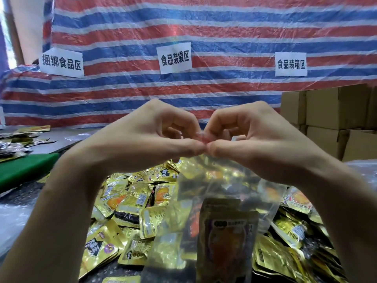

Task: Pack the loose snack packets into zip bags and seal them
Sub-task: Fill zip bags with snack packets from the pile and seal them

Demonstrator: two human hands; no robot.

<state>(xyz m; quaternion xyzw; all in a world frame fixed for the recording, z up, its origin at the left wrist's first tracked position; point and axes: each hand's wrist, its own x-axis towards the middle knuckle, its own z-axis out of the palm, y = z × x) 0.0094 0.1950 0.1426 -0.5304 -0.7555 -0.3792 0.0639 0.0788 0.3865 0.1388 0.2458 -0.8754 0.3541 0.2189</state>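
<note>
Red, blue and white tarp (224,23): hangs as the backdrop across the whole far side, behind the table.
Table (67,137): grey top, running from near left to the tarp; clear plastic film lies on its near left part.
Boxes (334,107): brown cardboard, stacked at far right against the tarp.
Loose packets (130,203): big heap of gold foil snack packets on the table, directly below the hands, spreading left and right of the bag.
Zip bag (224,190): clear plastic, held up by its top edge and hanging over the heap; whether the strip is sealed, cannot tell.
Bagged packet (226,237): dark gold and purple, upright low in the bag; other packets blur behind it.
Left hand (146,137): thumb and forefinger pinch the bag's top edge at its middle, other fingers curled.
Right hand (257,137): same pinch on the same edge; thumb tip just beside the left thumb tip.
Green board (24,170): flat at the left edge, beside the heap.
Far packets (18,139): smaller scatter at far left on the table.
Paper signs (175,58): three white sheets with black characters, stuck on the tarp.
</note>
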